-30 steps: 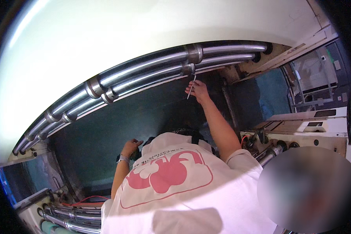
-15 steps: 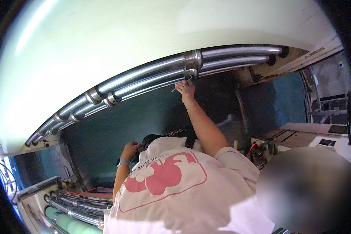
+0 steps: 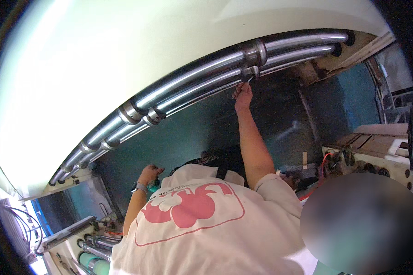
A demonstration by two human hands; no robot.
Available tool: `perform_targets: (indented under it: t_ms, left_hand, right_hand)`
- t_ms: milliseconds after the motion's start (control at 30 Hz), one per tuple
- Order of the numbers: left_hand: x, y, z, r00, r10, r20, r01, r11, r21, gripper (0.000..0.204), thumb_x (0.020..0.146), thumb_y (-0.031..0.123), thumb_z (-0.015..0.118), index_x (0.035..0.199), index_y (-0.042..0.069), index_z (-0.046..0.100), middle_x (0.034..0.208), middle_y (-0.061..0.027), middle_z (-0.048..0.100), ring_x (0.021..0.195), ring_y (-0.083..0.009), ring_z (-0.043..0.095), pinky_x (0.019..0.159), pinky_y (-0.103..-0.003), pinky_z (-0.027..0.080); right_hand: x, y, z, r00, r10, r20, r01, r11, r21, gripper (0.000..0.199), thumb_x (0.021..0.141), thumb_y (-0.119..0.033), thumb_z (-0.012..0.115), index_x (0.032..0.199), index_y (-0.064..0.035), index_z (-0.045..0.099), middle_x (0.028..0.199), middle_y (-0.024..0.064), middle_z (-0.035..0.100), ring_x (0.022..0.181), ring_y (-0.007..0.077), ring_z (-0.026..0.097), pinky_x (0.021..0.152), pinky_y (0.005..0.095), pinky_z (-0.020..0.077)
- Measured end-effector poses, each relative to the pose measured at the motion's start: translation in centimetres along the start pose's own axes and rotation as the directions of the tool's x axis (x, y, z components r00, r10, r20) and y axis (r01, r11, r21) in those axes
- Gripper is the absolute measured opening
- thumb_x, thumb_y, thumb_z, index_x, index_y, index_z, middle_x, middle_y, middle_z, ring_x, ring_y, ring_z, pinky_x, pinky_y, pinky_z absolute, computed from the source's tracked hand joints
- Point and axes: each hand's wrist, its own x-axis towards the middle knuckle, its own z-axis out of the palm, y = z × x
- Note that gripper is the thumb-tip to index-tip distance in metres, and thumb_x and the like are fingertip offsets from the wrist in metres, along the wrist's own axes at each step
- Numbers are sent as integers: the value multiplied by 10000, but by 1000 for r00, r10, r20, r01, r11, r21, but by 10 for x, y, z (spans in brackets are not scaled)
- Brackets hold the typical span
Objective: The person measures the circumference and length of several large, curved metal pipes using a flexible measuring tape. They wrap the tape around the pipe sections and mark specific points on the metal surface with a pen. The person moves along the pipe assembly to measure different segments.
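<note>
My right hand (image 3: 242, 95) reaches up at the end of a stretched arm, fingers closed on a thin bent metal rod that looks like a hex key (image 3: 250, 79). The short visible piece of it points up at a metal collar (image 3: 254, 72) on the lower polished bar (image 3: 202, 87); whether its tip sits in the collar I cannot tell. My left hand (image 3: 150, 174), with a watch (image 3: 141, 186) at its wrist, hangs low at the left of my body. Its fingers are loosely bent and apart, with nothing visible in them.
A large pale curved machine cover (image 3: 124, 50) fills the space above the bars. More collars, such as one silver collar (image 3: 130, 112), sit along them. Rollers (image 3: 94, 263) lie at the lower left. An orange hose (image 3: 325, 160) runs by a machine side at right.
The bars and my right hand have shifted up and right in view. The key's long end, visible below my fingers before, no longer shows. My left hand has come away from the dark clothing.
</note>
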Motion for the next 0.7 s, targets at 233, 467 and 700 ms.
perform_targets:
  t_ms: [233, 467, 700]
  left_hand:
    - [36, -81, -2, 933, 322, 159, -347, 924, 161, 429, 716, 363, 643, 881, -31, 610, 785, -159, 629, 710, -258, 613, 654, -347, 479]
    - [28, -3, 16, 884, 401, 239, -467, 754, 461, 405, 750, 409, 591, 833, 14, 628, 808, -183, 618, 771, -341, 595, 681, -389, 475]
    - [13, 35, 18, 960, 278, 32, -279, 943, 183, 332, 793, 359, 573, 831, 34, 632, 789, -171, 614, 700, -312, 594, 638, -376, 466]
  right_hand:
    - [-6, -9, -18, 889, 241, 388, -323, 933, 160, 434, 847, -527, 405, 654, -138, 400, 534, -29, 276, 460, 113, 261, 430, 251, 231]
    - [9, -29, -36, 656, 461, 597, -583, 813, 12, 429, 826, -519, 419, 654, -127, 452, 581, -22, 312, 572, 139, 324, 580, 279, 311]
    - [27, -28, -53, 521, 499, 693, -699, 716, 9, 448, 832, -520, 441, 633, -118, 431, 602, -22, 343, 590, 137, 352, 613, 296, 343]
